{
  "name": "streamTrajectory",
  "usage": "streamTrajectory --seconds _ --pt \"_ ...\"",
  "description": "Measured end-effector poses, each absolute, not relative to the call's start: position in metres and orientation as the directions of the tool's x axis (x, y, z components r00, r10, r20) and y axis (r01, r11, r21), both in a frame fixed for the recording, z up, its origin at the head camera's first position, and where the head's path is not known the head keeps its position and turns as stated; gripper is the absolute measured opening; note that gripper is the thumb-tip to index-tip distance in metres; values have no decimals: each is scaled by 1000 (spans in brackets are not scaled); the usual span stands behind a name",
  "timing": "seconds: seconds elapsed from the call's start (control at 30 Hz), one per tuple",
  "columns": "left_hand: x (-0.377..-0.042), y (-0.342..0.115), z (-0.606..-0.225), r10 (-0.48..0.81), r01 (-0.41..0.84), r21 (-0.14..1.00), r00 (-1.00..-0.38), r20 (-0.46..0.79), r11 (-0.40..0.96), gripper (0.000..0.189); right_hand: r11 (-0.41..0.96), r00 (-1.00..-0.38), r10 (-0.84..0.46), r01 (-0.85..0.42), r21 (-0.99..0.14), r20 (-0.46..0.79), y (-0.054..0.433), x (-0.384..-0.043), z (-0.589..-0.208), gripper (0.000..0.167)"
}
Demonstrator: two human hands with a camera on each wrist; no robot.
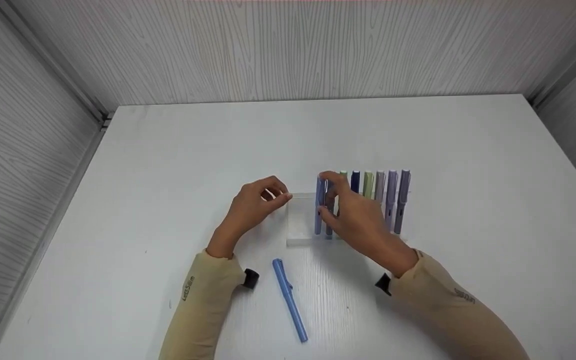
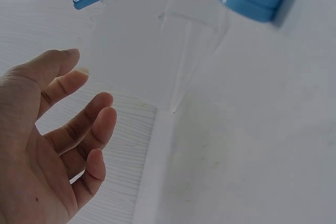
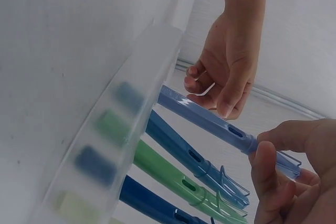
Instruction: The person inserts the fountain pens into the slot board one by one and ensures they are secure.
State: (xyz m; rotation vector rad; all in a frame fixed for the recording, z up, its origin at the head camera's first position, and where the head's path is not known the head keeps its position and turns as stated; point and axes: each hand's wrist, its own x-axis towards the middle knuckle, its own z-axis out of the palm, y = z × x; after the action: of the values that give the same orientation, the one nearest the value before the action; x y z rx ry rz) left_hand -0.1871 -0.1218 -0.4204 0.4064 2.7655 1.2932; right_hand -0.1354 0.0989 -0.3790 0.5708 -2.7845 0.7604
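A clear pen stand point(image 1: 300, 241) holds a row of upright capped pens. My right hand point(image 1: 360, 220) pinches the leftmost one, a periwinkle pen point(image 3: 202, 116), between thumb and fingers near its cap; its lower end meets the stand. Right beside it leans a darker blue pen point(image 3: 176, 142), then a green pen point(image 3: 168, 171) and a navy pen point(image 3: 152, 203). At the stand's upper left corner, my left hand point(image 1: 253, 205) brings thumb and index fingertips together on the clear edge, other fingers loosely bent.
A blue pen point(image 1: 290, 300) lies on the white table point(image 1: 193, 140) in front of the stand, between my forearms. Toward the stand's right end stand a light green pen point(image 1: 368, 184), a grey pen point(image 1: 380, 185) and purple ones point(image 1: 392, 192). A grey panel wall point(image 1: 288, 50) rises behind.
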Motion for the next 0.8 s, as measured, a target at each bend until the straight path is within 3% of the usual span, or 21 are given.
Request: streamTrajectory --seconds 0.8 --pt "-187 -122 -421 268 230 762 -960 78 605 20 822 -935 -295 -354 -446 199 96 -137 -387 62"
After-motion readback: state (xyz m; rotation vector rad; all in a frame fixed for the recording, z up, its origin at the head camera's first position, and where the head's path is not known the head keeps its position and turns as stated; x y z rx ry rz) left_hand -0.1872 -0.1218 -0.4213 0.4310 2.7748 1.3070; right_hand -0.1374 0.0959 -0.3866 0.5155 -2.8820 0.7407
